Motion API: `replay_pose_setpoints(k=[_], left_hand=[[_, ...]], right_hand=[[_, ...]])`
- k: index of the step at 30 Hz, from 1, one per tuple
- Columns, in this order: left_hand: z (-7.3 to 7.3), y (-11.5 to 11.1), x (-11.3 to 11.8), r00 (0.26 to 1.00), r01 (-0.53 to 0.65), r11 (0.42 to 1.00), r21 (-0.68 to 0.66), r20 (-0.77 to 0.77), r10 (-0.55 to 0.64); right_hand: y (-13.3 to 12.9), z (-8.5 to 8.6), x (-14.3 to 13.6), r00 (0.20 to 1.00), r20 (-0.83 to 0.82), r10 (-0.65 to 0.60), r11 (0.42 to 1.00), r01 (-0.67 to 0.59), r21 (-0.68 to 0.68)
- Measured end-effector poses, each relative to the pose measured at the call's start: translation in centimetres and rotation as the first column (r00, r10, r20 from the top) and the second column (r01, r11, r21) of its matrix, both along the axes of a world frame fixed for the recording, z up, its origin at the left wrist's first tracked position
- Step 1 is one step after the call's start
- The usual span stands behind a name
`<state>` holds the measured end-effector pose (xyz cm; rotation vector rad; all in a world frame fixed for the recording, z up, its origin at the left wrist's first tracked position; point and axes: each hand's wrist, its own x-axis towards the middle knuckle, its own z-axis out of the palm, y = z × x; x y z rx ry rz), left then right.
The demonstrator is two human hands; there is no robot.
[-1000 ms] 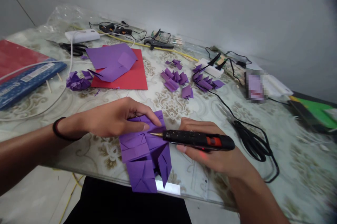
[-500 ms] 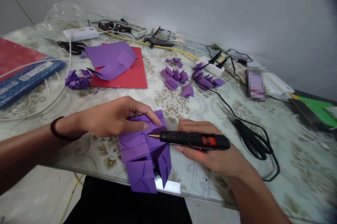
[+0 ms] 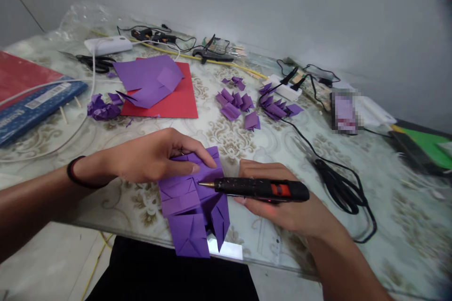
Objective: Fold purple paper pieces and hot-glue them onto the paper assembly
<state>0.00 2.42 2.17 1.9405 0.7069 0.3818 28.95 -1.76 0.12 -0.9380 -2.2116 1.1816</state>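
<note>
My right hand (image 3: pixel 278 211) is wrapped round a black glue gun (image 3: pixel 254 189) with an orange part showing in its side and a small red light. The gun lies level, its brass tip pointing left at a panel of the purple folded paper piece (image 3: pixel 180 202). Several creased squares make up that piece, which hangs a little over the table's front edge. My left hand (image 3: pixel 155 157) holds its far side, thumb and index finger pressed on the paper. The other left fingers are curled and partly hidden.
Small purple paper pieces (image 3: pixel 235 103) lie ahead, near a white power strip (image 3: pixel 282 88). Scissors (image 3: pixel 335 183) and a black cord are at right. Red sheets (image 3: pixel 176 108), a purple sheet (image 3: pixel 148 75), crumpled paper (image 3: pixel 102 107) and a blue packet (image 3: pixel 38 103) are at left.
Almost nothing differs. Both hands, the glue gun and the folded paper keep their places, with only a slight shift of the view.
</note>
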Motion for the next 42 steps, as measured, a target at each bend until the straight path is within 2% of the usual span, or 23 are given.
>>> replay_pose_setpoints(k=[7, 26, 42], left_hand=[[0.1, 0.2, -0.1, 1.000, -0.006, 0.999, 0.037, -0.010, 0.006], [0.4, 0.5, -0.3, 0.998, -0.059, 0.998, 0.006, -0.029, 0.059], [0.3, 0.7, -0.7, 0.998, -0.065, 0.996, 0.064, 0.015, 0.064]], right_hand=[[0.1, -0.2, 0.0, 1.000, -0.009, 0.019, 1.000, -0.019, 0.011], [0.1, -0.1, 0.0, 0.999, 0.014, 0.040, 0.999, -0.040, -0.005], [0.2, 0.1, 1.0, 0.999, 0.031, -0.013, 1.000, 0.014, -0.004]])
